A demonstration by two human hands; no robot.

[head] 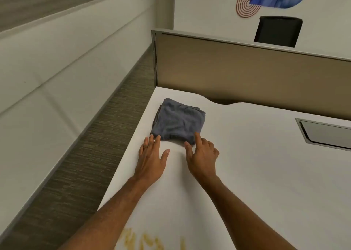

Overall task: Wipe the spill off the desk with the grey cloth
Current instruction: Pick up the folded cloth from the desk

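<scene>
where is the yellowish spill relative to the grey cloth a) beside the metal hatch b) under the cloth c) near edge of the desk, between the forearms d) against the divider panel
c: the yellowish spill streaks the desk at the near edge between the forearms, while the folded grey cloth lies farther away near the far left corner.

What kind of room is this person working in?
Most likely an open-plan office. A white desk backs onto a beige cubicle divider, with a black office chair behind it and a metal cable hatch set into the desktop.
</scene>
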